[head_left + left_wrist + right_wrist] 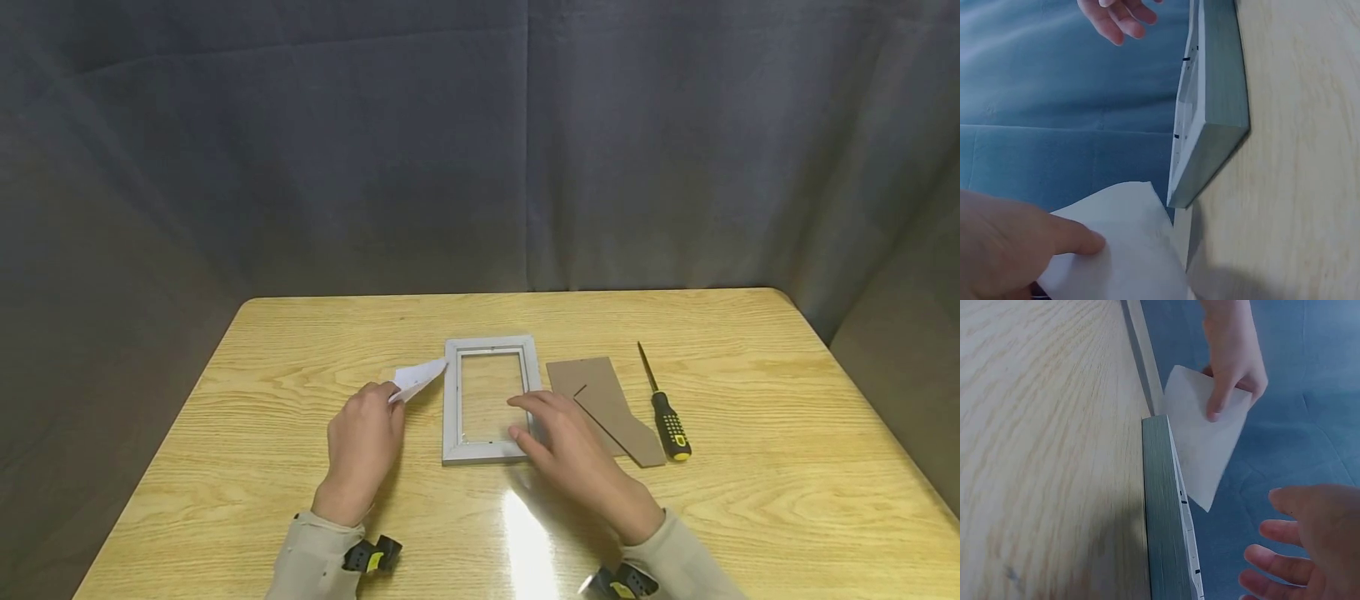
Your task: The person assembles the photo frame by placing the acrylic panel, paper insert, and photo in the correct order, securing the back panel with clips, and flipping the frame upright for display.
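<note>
My left hand (365, 446) pinches a white sheet of paper (417, 377) between thumb and fingers, just left of a frame. In the left wrist view the paper (1125, 244) tilts up off the table beside the frame's corner. The grey-white picture frame (450, 408) lies flat in the middle, its recessed side up, with the wood grain showing through its opening. Over the frame's right side hovers my right hand (573, 458), fingers spread and slightly bent. The right wrist view shows nothing between the fingers of that right hand (1310, 544).
A brown backing board (596, 375) with a stand piece (626, 425) lies right of the frame. Farther right is a screwdriver (670, 425) with a black and yellow handle, its tip pointing away. A dark curtain (450, 167) hangs behind the wooden table (772, 467).
</note>
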The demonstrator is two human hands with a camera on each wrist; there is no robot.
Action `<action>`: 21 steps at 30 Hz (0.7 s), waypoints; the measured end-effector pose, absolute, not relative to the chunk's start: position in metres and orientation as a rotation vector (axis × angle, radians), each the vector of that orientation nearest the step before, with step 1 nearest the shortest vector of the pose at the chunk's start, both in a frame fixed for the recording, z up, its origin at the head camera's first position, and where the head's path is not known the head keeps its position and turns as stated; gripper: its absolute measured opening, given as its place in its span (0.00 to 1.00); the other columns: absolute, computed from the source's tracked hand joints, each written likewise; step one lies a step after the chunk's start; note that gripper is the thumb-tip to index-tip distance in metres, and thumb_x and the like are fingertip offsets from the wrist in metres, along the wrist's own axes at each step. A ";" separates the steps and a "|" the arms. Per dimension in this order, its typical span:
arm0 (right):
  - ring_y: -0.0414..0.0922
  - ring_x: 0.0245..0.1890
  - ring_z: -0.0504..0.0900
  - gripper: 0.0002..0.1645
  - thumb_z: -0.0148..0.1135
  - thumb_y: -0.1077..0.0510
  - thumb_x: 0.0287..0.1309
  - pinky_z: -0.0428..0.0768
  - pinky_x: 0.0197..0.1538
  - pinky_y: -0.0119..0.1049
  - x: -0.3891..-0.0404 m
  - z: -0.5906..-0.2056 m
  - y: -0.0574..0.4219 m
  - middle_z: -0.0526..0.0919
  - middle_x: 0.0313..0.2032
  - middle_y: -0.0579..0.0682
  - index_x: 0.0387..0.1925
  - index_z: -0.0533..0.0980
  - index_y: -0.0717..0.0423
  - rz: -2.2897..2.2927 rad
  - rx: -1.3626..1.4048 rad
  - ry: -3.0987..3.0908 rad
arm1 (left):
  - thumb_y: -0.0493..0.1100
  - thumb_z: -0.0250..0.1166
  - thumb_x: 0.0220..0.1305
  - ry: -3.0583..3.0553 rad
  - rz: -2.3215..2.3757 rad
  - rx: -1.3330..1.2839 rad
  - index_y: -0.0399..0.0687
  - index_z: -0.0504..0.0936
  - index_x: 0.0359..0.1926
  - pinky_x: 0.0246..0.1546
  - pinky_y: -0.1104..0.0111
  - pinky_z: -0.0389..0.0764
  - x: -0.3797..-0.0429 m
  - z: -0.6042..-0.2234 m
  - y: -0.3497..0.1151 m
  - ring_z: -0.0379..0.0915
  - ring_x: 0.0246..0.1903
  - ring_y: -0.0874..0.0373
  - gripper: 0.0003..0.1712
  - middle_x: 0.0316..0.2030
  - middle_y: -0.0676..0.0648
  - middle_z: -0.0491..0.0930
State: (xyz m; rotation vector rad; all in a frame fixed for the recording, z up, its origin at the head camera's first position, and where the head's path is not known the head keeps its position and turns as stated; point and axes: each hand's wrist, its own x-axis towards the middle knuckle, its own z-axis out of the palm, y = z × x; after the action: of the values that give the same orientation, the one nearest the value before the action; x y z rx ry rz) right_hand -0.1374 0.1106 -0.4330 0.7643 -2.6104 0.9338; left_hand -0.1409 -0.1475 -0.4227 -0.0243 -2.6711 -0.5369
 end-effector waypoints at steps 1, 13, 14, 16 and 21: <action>0.49 0.54 0.75 0.21 0.60 0.50 0.58 0.70 0.58 0.46 -0.137 -0.433 0.111 0.80 0.51 0.52 0.51 0.78 0.55 0.933 0.764 -2.610 | 0.39 0.64 0.56 -2.656 -0.548 -0.020 0.42 0.85 0.38 0.20 0.56 0.76 -0.141 -0.421 -0.147 0.79 0.28 0.48 0.09 0.31 0.43 0.83; 0.49 0.53 0.76 0.21 0.60 0.50 0.58 0.72 0.57 0.47 -0.137 -0.434 0.110 0.80 0.51 0.52 0.51 0.79 0.54 0.904 0.772 -2.607 | 0.43 0.65 0.58 -2.518 -0.695 -0.004 0.39 0.84 0.41 0.25 0.53 0.79 -0.138 -0.411 -0.143 0.81 0.35 0.46 0.13 0.39 0.40 0.84; 0.49 0.53 0.76 0.21 0.60 0.49 0.58 0.72 0.57 0.47 -0.137 -0.434 0.110 0.80 0.51 0.52 0.50 0.79 0.54 0.904 0.774 -2.607 | 0.43 0.65 0.58 -2.513 -0.707 0.001 0.39 0.84 0.42 0.25 0.53 0.79 -0.137 -0.410 -0.143 0.81 0.35 0.45 0.14 0.39 0.40 0.84; 0.49 0.53 0.76 0.21 0.60 0.50 0.58 0.71 0.57 0.47 -0.137 -0.435 0.110 0.80 0.51 0.51 0.50 0.79 0.54 0.904 0.777 -2.607 | 0.44 0.65 0.58 -2.506 -0.733 0.011 0.39 0.84 0.41 0.24 0.53 0.78 -0.137 -0.409 -0.142 0.81 0.34 0.45 0.14 0.39 0.40 0.84; 0.48 0.53 0.76 0.20 0.61 0.51 0.58 0.71 0.57 0.46 -0.137 -0.435 0.109 0.81 0.50 0.50 0.50 0.79 0.54 0.913 0.779 -2.612 | 0.45 0.65 0.58 -2.475 -0.791 0.029 0.42 0.85 0.40 0.22 0.55 0.77 -0.138 -0.407 -0.140 0.81 0.31 0.46 0.13 0.36 0.40 0.85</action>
State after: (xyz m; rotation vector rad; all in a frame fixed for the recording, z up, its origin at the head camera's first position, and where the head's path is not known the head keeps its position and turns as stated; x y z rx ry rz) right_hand -0.1372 0.1094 -0.4354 0.7792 -2.6117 0.9127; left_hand -0.1378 -0.1396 -0.4065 0.0285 -2.4751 -0.7908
